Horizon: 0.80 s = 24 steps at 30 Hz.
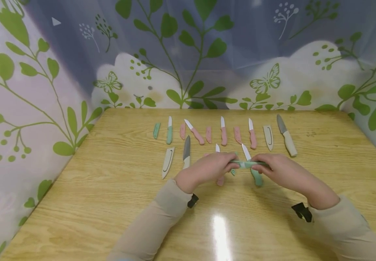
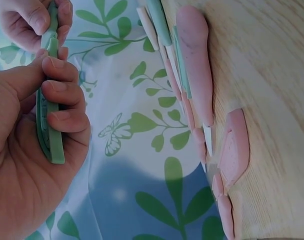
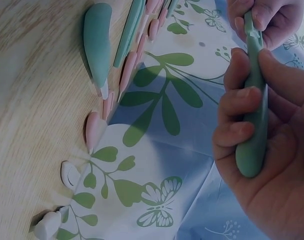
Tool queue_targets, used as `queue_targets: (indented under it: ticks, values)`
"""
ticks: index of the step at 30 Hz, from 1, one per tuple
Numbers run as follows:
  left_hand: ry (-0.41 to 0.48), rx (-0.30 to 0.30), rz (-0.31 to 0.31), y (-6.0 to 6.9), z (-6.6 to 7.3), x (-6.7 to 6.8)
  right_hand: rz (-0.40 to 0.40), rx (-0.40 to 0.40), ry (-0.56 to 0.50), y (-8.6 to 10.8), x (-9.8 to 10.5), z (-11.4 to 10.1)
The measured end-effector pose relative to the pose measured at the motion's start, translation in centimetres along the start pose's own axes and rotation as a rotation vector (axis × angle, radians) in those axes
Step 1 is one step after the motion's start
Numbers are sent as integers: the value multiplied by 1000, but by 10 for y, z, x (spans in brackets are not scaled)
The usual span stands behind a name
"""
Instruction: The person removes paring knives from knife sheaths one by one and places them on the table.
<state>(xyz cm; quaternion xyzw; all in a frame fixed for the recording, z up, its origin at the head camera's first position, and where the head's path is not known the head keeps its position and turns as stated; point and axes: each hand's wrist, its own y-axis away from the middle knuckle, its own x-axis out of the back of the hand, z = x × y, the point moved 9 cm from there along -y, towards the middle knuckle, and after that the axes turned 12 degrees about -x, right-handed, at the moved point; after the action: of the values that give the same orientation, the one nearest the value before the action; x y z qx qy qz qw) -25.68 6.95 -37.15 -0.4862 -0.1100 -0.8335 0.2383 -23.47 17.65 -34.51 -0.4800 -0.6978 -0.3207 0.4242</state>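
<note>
Both hands meet over the front row of knives. My left hand (image 1: 207, 167) grips a green knife sheath (image 2: 56, 127), fingers curled round it. In my right hand (image 1: 284, 172) is the green handle (image 3: 253, 132) of a knife, its front end up against the sheath's mouth; the blade is mostly hidden. On the table beneath lie another green-handled knife (image 1: 257, 177), a green sheath (image 1: 233, 172) and a pink-handled knife (image 1: 220, 181), partly covered by my hands. Left of them are a grey-bladed knife (image 1: 187, 146) and its cream sheath (image 1: 168, 163).
A back row on the wooden table (image 1: 109, 203) holds a green knife (image 1: 170, 132), several pink knives and sheaths, a cream sheath (image 1: 268, 137) and a cream-handled knife (image 1: 287, 137). Leaf-patterned curtains (image 1: 175, 54) hang behind. Black straps (image 1: 302, 212) circle the wrists.
</note>
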Motion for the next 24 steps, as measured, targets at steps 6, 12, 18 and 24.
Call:
queue_targets:
  ticks: [6, 12, 18, 24]
  values:
    - [-28, -3, 3, 0, 0, 1, -15, -10, -7, 0, -1, 1]
    - [7, 6, 3, 1, -1, 1, -17, -11, -7, -1, -1, 3]
    - [-6, 4, 11, 2, -2, 3, -20, -11, -12, -1, -1, 4]
    - [-3, 4, 20, 2, -3, 4, -13, -6, -15, 0, 1, 6]
